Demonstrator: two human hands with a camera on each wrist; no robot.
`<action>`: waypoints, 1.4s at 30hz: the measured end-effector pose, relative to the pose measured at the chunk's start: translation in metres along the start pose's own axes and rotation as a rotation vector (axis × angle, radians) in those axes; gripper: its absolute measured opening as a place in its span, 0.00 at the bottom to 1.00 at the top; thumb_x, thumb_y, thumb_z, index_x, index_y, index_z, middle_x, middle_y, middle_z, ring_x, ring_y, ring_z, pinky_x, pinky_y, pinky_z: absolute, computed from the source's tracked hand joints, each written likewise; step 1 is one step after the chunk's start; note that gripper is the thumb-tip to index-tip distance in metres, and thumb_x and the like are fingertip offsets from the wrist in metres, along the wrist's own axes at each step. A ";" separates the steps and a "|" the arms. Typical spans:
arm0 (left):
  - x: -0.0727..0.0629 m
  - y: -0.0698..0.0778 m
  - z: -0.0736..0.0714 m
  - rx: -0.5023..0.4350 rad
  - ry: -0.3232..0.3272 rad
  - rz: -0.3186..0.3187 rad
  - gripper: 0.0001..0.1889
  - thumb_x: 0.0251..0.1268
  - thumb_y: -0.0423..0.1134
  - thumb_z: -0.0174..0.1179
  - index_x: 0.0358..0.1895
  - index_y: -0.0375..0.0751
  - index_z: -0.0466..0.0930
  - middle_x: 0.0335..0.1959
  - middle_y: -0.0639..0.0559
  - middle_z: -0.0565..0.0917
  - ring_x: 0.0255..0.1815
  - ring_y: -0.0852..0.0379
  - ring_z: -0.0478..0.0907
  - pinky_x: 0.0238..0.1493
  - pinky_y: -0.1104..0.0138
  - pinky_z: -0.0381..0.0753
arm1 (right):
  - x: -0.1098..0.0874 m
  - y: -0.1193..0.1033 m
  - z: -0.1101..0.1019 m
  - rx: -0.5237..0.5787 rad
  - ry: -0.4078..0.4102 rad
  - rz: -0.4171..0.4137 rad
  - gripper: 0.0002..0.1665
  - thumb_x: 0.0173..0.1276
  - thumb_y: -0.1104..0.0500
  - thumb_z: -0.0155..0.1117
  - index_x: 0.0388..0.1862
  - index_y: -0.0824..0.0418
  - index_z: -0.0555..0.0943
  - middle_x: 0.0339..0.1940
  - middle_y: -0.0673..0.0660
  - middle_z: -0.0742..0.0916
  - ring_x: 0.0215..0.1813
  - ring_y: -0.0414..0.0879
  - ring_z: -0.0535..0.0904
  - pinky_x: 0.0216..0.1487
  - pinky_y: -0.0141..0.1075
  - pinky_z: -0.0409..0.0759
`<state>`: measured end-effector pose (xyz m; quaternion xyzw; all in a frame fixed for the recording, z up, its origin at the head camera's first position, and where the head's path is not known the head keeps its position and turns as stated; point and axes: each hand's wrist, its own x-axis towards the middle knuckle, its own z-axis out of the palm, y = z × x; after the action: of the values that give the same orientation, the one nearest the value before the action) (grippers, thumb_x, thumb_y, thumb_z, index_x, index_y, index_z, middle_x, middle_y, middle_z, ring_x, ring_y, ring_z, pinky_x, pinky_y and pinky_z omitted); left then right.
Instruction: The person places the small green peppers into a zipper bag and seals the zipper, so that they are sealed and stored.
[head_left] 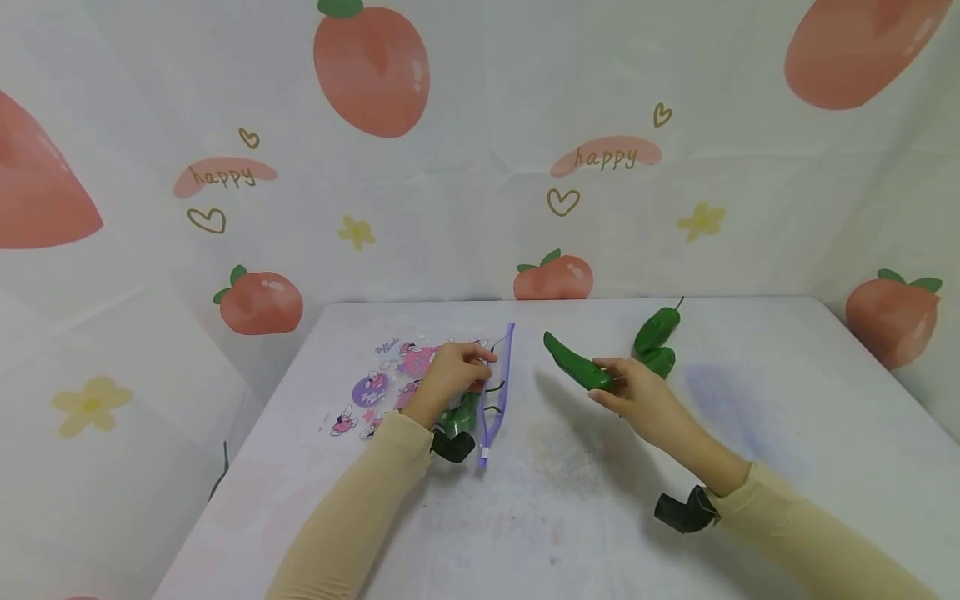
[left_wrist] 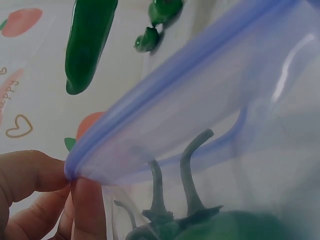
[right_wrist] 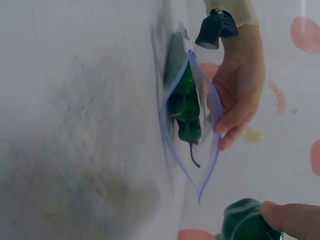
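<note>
My left hand (head_left: 455, 375) pinches the upper edge of a clear zip bag's purple rim (left_wrist: 150, 90), and the mouth gapes toward the right. Inside the printed zip bag (head_left: 372, 390) lie several green peppers (right_wrist: 187, 102), their stems pointing at the opening. A long green pepper (head_left: 576, 363) is in my right hand (head_left: 643, 400), held by its thick end between thumb and fingers above the table. Its narrow tip points up and to the left, toward the bag. In the right wrist view, the thumb (right_wrist: 290, 220) presses on the pepper's end.
Two more green peppers (head_left: 656, 329) lie together at the back of the white table (head_left: 555, 517), beyond my right hand. A fruit-printed cloth (head_left: 465, 200) hangs behind the table. A dark wrist-camera piece (head_left: 684, 510) juts out below the right sleeve.
</note>
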<state>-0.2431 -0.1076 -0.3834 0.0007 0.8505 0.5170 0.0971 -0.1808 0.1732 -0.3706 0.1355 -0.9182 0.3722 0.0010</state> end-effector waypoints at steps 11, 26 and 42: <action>0.001 -0.001 0.000 0.007 0.002 0.008 0.12 0.58 0.29 0.62 0.46 0.35 0.85 0.30 0.47 0.84 0.26 0.57 0.78 0.36 0.66 0.85 | -0.003 -0.007 0.014 -0.001 -0.043 -0.029 0.31 0.64 0.58 0.68 0.63 0.69 0.73 0.41 0.59 0.80 0.42 0.48 0.82 0.42 0.39 0.81; 0.001 -0.003 0.001 -0.010 -0.001 0.035 0.12 0.57 0.30 0.62 0.46 0.35 0.85 0.31 0.47 0.82 0.26 0.57 0.78 0.35 0.66 0.85 | -0.010 -0.014 0.033 0.012 -0.113 -0.071 0.28 0.62 0.63 0.68 0.60 0.71 0.74 0.40 0.58 0.79 0.40 0.46 0.80 0.44 0.39 0.83; 0.002 -0.006 0.000 -0.011 -0.004 0.043 0.12 0.57 0.30 0.62 0.46 0.35 0.85 0.30 0.47 0.83 0.25 0.57 0.77 0.34 0.67 0.84 | -0.014 -0.021 0.044 -0.026 -0.156 -0.073 0.28 0.62 0.60 0.69 0.59 0.70 0.76 0.42 0.58 0.80 0.42 0.46 0.79 0.45 0.39 0.83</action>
<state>-0.2447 -0.1103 -0.3892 0.0195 0.8472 0.5236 0.0878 -0.1581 0.1320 -0.3899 0.1976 -0.9146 0.3485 -0.0550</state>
